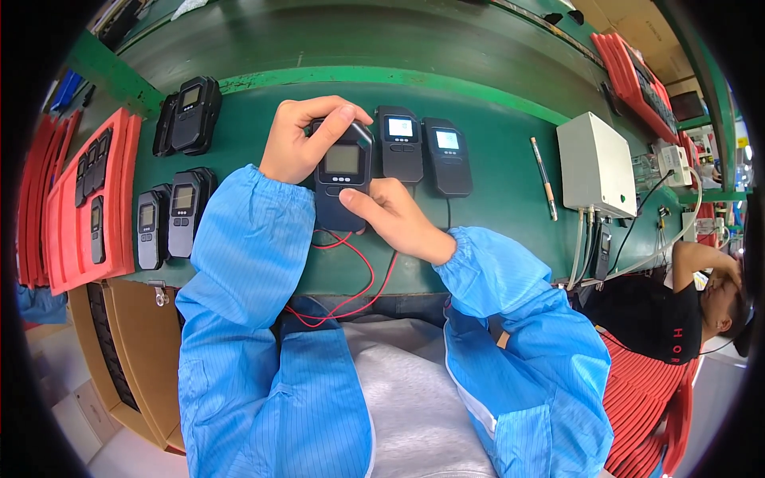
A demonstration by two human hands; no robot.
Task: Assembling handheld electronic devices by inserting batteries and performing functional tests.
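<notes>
- Head view showed the left hand gripping the top of a dark handheld device over the green table.
- Right hand pinched the device's lower part, thumb on its buttons.
- Red wires trailed beneath.

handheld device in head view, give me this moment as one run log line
left hand: grips handheld device top | right hand: thumb on front button | red wires: below

Bright blue smock sleeves with elastic gathered cuffs, over grey trousers.
</notes>
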